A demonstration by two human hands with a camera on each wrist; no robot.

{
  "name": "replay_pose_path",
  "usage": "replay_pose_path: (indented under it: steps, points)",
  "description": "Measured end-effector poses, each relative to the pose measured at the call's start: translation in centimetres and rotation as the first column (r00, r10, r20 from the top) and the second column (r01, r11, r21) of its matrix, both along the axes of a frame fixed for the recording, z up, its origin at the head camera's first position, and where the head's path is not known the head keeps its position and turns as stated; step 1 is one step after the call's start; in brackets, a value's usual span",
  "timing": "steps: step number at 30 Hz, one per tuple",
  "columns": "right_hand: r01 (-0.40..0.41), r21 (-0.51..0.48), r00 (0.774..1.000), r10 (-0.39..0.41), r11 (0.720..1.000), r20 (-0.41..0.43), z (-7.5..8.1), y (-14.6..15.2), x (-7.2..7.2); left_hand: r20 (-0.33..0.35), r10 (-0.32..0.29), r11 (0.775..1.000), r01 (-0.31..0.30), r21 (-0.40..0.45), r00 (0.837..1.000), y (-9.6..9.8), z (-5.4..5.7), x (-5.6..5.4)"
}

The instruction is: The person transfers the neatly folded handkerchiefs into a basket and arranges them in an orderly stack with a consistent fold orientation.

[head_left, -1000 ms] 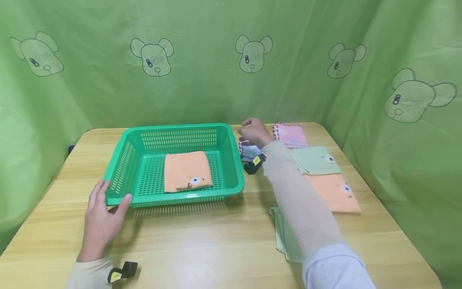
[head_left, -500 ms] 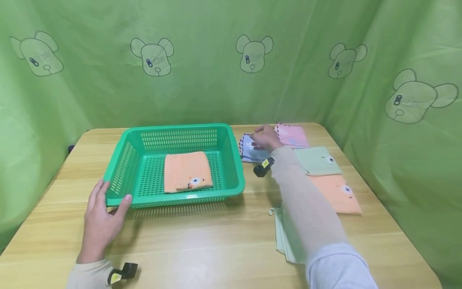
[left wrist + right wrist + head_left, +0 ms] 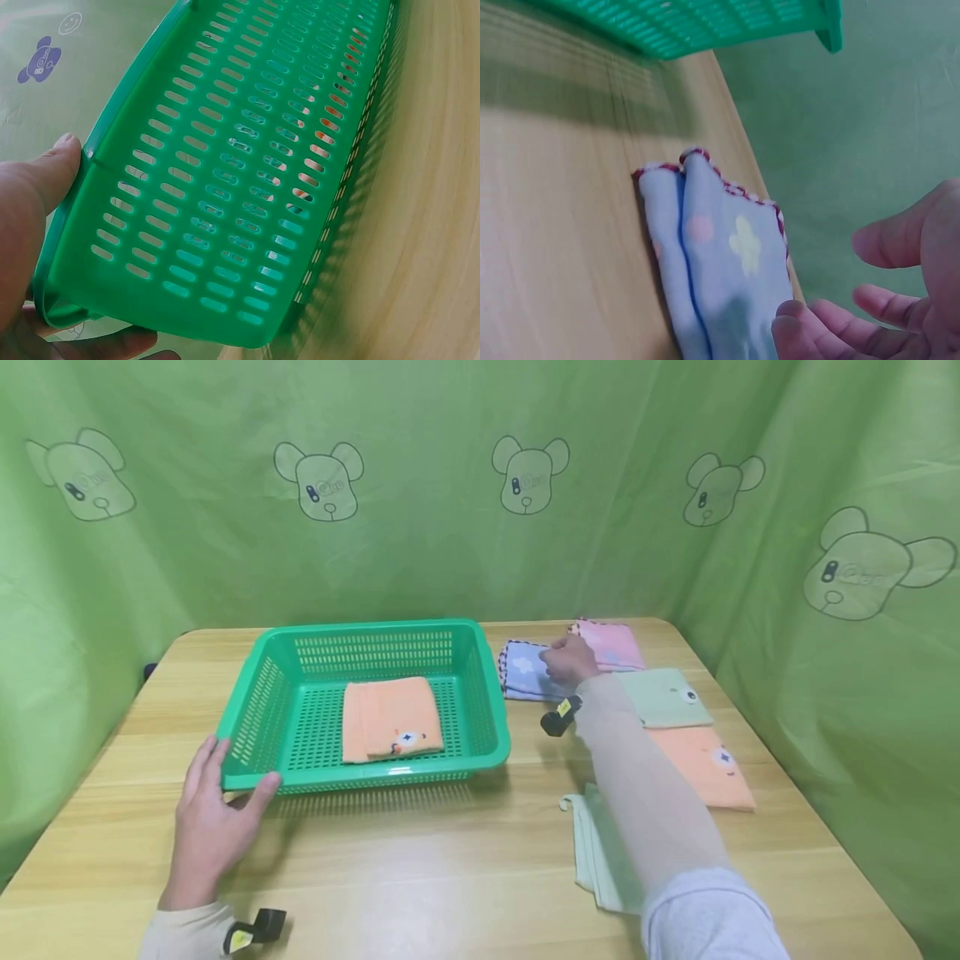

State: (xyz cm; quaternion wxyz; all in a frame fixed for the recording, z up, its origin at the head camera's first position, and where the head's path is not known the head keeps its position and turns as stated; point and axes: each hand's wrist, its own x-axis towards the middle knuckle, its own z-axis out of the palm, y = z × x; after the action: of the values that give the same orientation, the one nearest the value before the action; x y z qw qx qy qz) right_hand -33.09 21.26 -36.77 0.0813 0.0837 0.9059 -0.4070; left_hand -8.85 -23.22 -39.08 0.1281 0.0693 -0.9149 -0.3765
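My left hand (image 3: 212,822) grips the near left corner of a green plastic basket (image 3: 495,756). In the left wrist view the thumb lies at the rim and the fingers come round below it. A folded orange towel (image 3: 393,718) with an embroidered face lies inside the basket. My right hand (image 3: 572,662) is over the right end of a folded blue towel (image 3: 523,668), holding nothing. The right wrist view shows its fingers (image 3: 832,330) loosely bent and apart from the thumb, beside the blue towel's flower print (image 3: 744,246).
Right of the blue towel lie a folded pink towel (image 3: 617,645), a light green one (image 3: 663,697) and an orange one (image 3: 701,768). Another pale green towel (image 3: 600,860) lies nearer, partly under the right forearm. Green curtain (image 3: 420,552) surrounds the wooden table (image 3: 390,877).
My right hand has moved right and slightly nearer, from beside the basket's right rim across the blue towel, uncovering more of it. The left hand stays on the basket corner.
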Motion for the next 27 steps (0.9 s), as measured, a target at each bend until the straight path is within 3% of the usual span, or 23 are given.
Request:
replay_pose_path:
  steps: [8, 15, 21, 27]
  points:
    - [0.071, -0.043, 0.997, -0.071, 0.997, -0.001, -0.6, 0.8, 0.5, 0.019, 0.009, 1.0, -0.01, 0.01, 1.0, 0.1, 0.3, 0.0]
    - [0.077, 0.031, 0.997, -0.076, 0.997, -0.034, -2.0, 1.9, 0.1, 0.021, 0.002, 1.0, -0.001, -0.03, 1.0, 0.0, 0.2, 0.2]
    - [0.047, 0.122, 0.999, -0.047, 0.991, 0.001, -2.7, 2.5, 0.1, 0.021, 0.003, 0.999, -0.002, -0.049, 1.0, 0.0, 0.0, 0.4]
    - [0.043, 0.151, 0.998, -0.049, 0.988, 0.036, -2.6, 2.8, 0.1, 0.026, 0.014, 0.998, -0.012, -0.054, 1.0, 0.0, 0.2, 0.2]
